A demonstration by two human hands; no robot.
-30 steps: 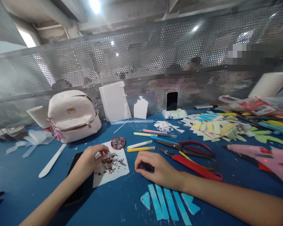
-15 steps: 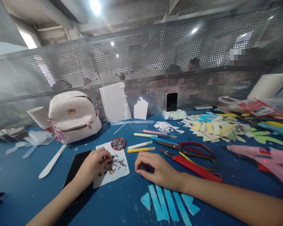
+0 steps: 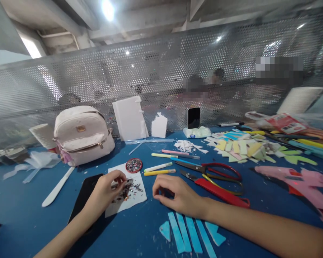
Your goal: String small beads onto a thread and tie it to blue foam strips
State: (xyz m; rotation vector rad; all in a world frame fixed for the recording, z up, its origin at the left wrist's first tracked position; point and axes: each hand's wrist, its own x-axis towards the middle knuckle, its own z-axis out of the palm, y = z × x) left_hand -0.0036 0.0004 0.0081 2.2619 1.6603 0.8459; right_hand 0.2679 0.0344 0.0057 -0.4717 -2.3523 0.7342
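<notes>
My left hand (image 3: 109, 188) is over a white paper sheet (image 3: 115, 210), its thumb and fingers pinched together near small dark and coloured flakes (image 3: 133, 187). Whatever the pinch holds is too small to make out. At the sheet's top edge lies a red-rimmed round piece (image 3: 134, 165) covered with similar flakes. My right hand (image 3: 174, 193) rests on the blue table, fingers loosely curled in toward the thumb, and I see nothing in them. Blue strips (image 3: 193, 233) lie just below its wrist. Under my left forearm is a black phone-like slab (image 3: 83, 195).
Red-handled scissors (image 3: 223, 168), a red utility knife (image 3: 220, 193) and a pink glue gun (image 3: 296, 179) lie to the right. Several pens (image 3: 160, 172) lie beyond my hands. A white backpack (image 3: 83, 136) stands at the back left, with a white plastic knife (image 3: 57, 188) before it.
The whole view has shifted slightly, with things sitting a little further left. My left hand stays over the flakes with small finger motion; my right hand keeps its place on the table.
</notes>
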